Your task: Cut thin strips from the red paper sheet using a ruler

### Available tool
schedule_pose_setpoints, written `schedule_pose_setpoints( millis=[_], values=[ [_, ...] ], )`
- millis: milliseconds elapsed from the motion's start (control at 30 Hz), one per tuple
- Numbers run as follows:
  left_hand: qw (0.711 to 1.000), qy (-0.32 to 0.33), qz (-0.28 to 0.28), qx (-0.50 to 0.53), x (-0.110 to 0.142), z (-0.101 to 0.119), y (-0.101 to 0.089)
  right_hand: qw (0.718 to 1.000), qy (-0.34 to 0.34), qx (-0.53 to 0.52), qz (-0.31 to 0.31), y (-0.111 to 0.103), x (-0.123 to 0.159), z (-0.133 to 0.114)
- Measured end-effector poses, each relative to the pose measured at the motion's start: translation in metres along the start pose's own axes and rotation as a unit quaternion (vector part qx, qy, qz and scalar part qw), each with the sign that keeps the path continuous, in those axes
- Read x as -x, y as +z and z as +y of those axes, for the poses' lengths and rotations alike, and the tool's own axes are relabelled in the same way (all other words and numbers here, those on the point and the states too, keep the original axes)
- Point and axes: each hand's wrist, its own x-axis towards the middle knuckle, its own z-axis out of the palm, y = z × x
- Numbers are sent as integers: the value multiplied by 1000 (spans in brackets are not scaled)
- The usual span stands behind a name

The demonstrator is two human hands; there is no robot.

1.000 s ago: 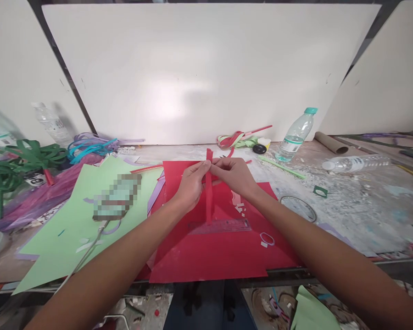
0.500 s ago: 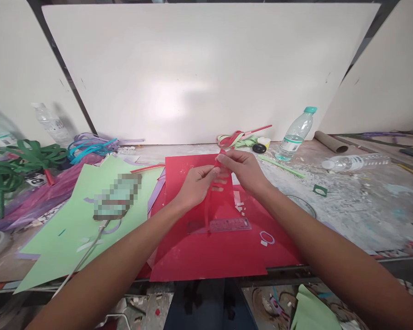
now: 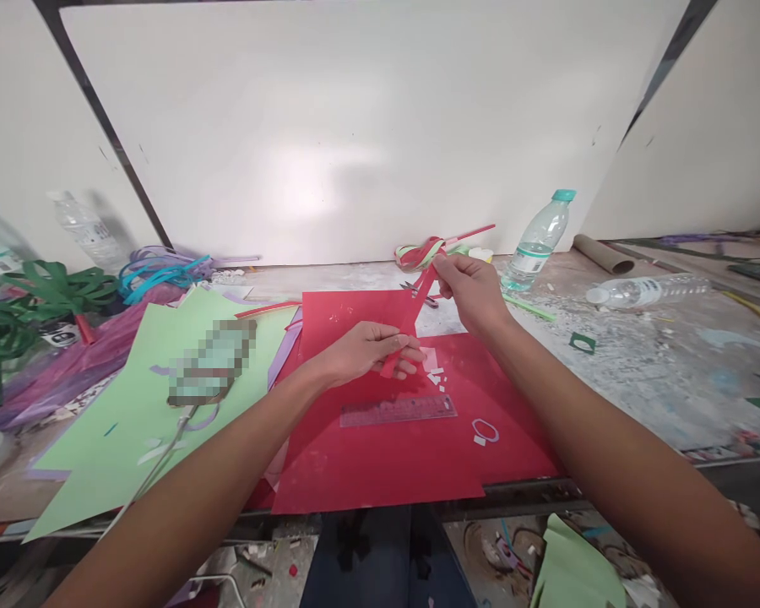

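Note:
A narrow red paper strip is stretched taut between my two hands above a large red paper sheet. My left hand pinches the strip's lower end, fingers closed. Further back and higher, my right hand pinches the upper end. A clear ruler lies on the red sheet just in front of my left hand. Small white paper scraps lie beside it.
A light green sheet lies to the left, with green strips and blue and purple strips behind it. A standing water bottle, a lying bottle, a cardboard tube and scissors sit at the back right. The table edge is near me.
The strip hung upright between my close-together hands; now my right hand has moved up and back while my left slid down, pulling the strip out straight and slanted.

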Motion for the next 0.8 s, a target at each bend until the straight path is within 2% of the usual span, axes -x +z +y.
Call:
schedule_pose_setpoints(
  millis=[267, 533, 800],
  values=[
    [1000, -8, -1, -21, -2, -4, 0, 1000, 7, -2, -2, 0, -1, 6],
    [983, 47, 16, -175, -1, -3, -1, 1000, -16, 14, -3, 1, -1, 8],
    [993, 0, -10, -119, -4, -14, -13, 999, -49, 15, 15, 0, -3, 19]
  ],
)
